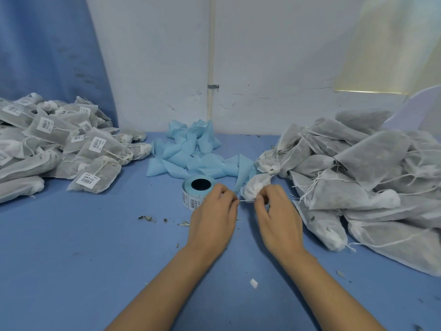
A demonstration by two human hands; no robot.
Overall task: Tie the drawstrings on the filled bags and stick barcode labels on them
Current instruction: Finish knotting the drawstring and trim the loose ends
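Observation:
A filled grey mesh bag (pixel 256 185) lies in the middle of the blue table with its gathered white mouth toward me. Its thin white drawstring (pixel 245 200) runs taut between my two hands. My left hand (pixel 214 211) pinches one end of the string, and my right hand (pixel 276 213) pinches the other end just below the bag's mouth. A roll of barcode labels (pixel 194 191) on blue backing stands just left of the bag, partly behind my left hand.
A heap of labelled, tied bags (pixel 62 144) fills the left of the table. A larger heap of unlabelled bags (pixel 362 185) lies at right. Crumpled blue backing strips (pixel 191 154) lie behind the roll by the wall. Dried leaf scraps (pixel 146 218) dot the cloth.

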